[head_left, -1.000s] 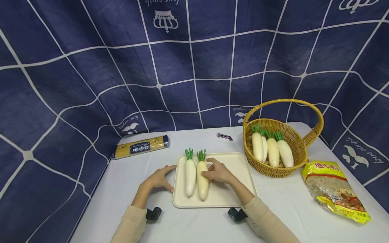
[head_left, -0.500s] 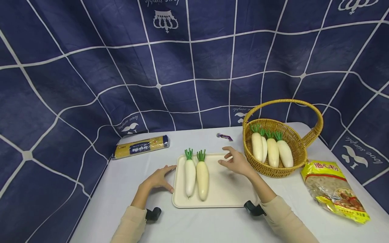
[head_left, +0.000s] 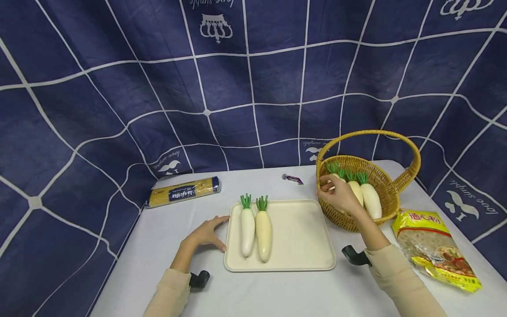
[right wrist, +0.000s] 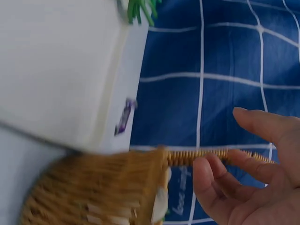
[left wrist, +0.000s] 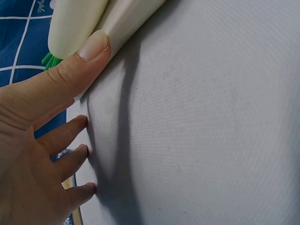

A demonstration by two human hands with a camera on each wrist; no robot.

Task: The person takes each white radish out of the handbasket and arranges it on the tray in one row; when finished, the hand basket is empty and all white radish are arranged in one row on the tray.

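Observation:
Two white radishes lie side by side on the left part of a cream tray (head_left: pixel 301 233): a whiter one (head_left: pixel 247 233) and a yellowish one (head_left: pixel 264 237), green tops away from me. My left hand (head_left: pixel 206 233) rests at the tray's left rim, fingers spread; in the left wrist view its thumb (left wrist: pixel 61 79) lies against the rim. My right hand (head_left: pixel 341 196) hovers over the left side of a wicker basket (head_left: pixel 392 200), fingers loosely bent, covering part of the radishes inside. Another radish (head_left: pixel 371 200) shows there. In the right wrist view nothing sits between the right hand's fingers (right wrist: pixel 258 124).
A pack of spaghetti (head_left: pixel 184 192) lies at the back left. A small purple-wrapped candy (head_left: pixel 293 178) lies behind the tray. Right of the basket is a yellow bag of pasta (head_left: pixel 437 248). The basket's tall handle (head_left: pixel 370 132) arches above it. A blue curtain (head_left: pixel 237 88) hangs behind.
My right hand let go of the yellowish radish on the tray and moved right, across the tray to the basket. The left hand and both tray radishes stayed in place.

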